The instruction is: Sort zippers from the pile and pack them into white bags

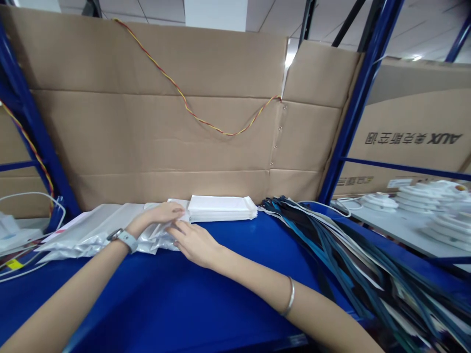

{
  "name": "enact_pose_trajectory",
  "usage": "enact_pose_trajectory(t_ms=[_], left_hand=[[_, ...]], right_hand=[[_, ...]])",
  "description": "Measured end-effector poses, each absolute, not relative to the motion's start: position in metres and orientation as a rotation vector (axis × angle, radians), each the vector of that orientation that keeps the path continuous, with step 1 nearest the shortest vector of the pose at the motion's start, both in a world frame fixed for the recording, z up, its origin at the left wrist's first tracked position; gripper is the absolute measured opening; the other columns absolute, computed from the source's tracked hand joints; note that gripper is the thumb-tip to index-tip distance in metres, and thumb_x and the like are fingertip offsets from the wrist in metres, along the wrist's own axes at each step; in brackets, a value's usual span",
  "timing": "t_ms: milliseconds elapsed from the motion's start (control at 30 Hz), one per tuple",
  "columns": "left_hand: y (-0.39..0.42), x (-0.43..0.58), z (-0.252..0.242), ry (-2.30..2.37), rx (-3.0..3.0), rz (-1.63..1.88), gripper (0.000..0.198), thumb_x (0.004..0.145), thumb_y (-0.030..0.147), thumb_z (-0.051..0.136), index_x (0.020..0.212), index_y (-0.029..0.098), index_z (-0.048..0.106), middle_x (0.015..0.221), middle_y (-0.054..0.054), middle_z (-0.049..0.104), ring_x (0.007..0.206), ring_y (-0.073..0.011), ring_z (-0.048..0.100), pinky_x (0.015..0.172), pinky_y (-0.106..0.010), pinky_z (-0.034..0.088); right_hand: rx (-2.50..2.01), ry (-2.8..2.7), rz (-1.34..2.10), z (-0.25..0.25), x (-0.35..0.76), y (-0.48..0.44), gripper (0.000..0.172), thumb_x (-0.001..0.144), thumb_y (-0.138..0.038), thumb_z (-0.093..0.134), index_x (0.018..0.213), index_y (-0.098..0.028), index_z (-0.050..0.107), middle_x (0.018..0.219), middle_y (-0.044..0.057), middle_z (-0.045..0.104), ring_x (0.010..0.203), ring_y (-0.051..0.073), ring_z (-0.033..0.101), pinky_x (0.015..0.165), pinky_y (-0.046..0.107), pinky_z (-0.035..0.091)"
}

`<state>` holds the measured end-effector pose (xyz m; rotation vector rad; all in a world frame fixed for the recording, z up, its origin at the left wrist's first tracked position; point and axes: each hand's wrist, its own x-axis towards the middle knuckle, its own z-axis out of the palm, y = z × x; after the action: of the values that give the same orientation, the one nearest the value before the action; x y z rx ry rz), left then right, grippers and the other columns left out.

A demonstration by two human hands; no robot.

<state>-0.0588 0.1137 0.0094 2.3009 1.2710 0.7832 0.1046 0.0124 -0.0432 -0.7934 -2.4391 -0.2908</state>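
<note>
1. Plastic bags [99, 230]: loose pile on a blue workbench [154, 299], just left of a stack of white flat packets [222, 208].
2. Left hand [160, 214]: fingers on the pile's right end; grip cannot be determined.
3. Right hand [193, 243]: fingertips touching the same bags, just below the left hand; grip cannot be determined.

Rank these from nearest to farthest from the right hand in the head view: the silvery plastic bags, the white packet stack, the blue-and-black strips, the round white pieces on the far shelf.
From the right hand:
1. Silvery plastic bags: at its fingertips, to the left.
2. White packet stack: just ahead.
3. Blue-and-black strips: rightward on the bench.
4. Round white pieces: far right, on the grey shelf.
</note>
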Motion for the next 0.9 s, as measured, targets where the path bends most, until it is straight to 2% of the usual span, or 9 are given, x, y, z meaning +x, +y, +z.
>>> enact_pose_trajectory(t_ms=[67,167,233,333,500,600,667,767,900], left_hand=[[0.110,-0.065,-0.008,1.176,2.355,0.662,0.025,0.072,0.044,0.059,0.081,0.022,0.068,0.099,-0.008,0.069,0.097,-0.0258,0.057,0.090,-0.032,0.038],[0.110,-0.073,-0.029,1.226,2.321,0.750,0.039,0.079,0.048,0.050,0.105,0.023,0.065,0.126,-0.006,0.057,0.120,-0.0263,0.044,0.105,-0.035,0.024],[0.112,-0.078,-0.037,1.264,2.304,0.739,0.044,0.083,0.049,0.045,0.116,0.025,0.060,0.135,-0.004,0.048,0.127,-0.0249,0.037,0.109,-0.036,0.016],[0.113,-0.082,-0.038,1.319,2.335,0.636,0.048,0.086,0.051,0.038,0.124,0.026,0.055,0.141,-0.002,0.041,0.132,-0.0235,0.030,0.110,-0.036,0.012],[0.111,-0.084,-0.035,1.355,2.391,0.579,0.049,0.087,0.050,0.036,0.123,0.025,0.056,0.139,-0.004,0.043,0.130,-0.0241,0.034,0.109,-0.035,0.019],[0.110,-0.081,-0.032,1.381,2.530,0.707,0.046,0.087,0.047,0.039,0.123,0.022,0.055,0.134,-0.007,0.049,0.126,-0.0256,0.041,0.106,-0.037,0.026],[0.105,-0.077,-0.025,1.415,2.629,0.833,0.046,0.085,0.044,0.044,0.123,0.021,0.054,0.134,-0.009,0.049,0.125,-0.0270,0.041,0.105,-0.040,0.027],[0.087,-0.064,-0.005,1.434,2.754,0.988,0.042,0.087,0.040,0.044,0.122,0.020,0.053,0.131,-0.009,0.051,0.123,-0.0266,0.042,0.103,-0.043,0.029],[0.048,-0.038,0.017,1.329,2.848,1.113,0.031,0.090,0.033,0.040,0.114,0.022,0.057,0.119,-0.006,0.058,0.113,-0.0228,0.049,0.096,-0.039,0.037]], right_hand=[[-0.819,-2.415,-0.348,-0.043,0.118,0.007,0.030,0.091,-0.021,0.039,0.121,-0.019,0.043,0.117,0.010,0.050,0.104,0.023,0.049,0.084,0.037,0.042],[-0.812,-2.438,-0.474,-0.045,0.150,0.007,0.029,0.092,-0.021,0.036,0.118,-0.016,0.047,0.114,0.013,0.052,0.103,0.024,0.048,0.084,0.038,0.039],[-0.817,-2.445,-0.542,-0.049,0.176,0.014,0.030,0.092,-0.020,0.035,0.117,-0.014,0.049,0.112,0.015,0.053,0.102,0.025,0.048,0.083,0.039,0.038],[-0.958,-2.327,-0.589,-0.053,0.215,0.035,0.031,0.091,-0.018,0.032,0.114,-0.013,0.052,0.111,0.016,0.054,0.101,0.025,0.048,0.083,0.039,0.036],[-1.365,-1.995,-0.590,-0.053,0.272,0.073,0.030,0.090,-0.016,0.033,0.113,-0.014,0.052,0.107,0.014,0.055,0.102,0.025,0.047,0.085,0.036,0.033],[-1.695,-1.806,-0.581,-0.053,0.310,0.088,0.031,0.086,-0.013,0.038,0.114,-0.016,0.052,0.109,0.013,0.055,0.105,0.024,0.045,0.087,0.034,0.031],[-1.874,-1.696,-0.548,-0.054,0.338,0.093,0.032,0.083,-0.011,0.042,0.113,-0.016,0.054,0.109,0.013,0.055,0.105,0.024,0.045,0.085,0.033,0.032],[-2.015,-1.602,-0.486,-0.063,0.374,0.097,0.025,0.078,-0.013,0.049,0.100,-0.015,0.061,0.100,0.013,0.058,0.099,0.025,0.047,0.081,0.032,0.033],[-2.104,-1.549,-0.407,-0.080,0.398,0.098,0.011,0.071,-0.020,0.062,0.080,-0.016,0.068,0.094,0.012,0.061,0.097,0.027,0.048,0.080,0.033,0.034]])
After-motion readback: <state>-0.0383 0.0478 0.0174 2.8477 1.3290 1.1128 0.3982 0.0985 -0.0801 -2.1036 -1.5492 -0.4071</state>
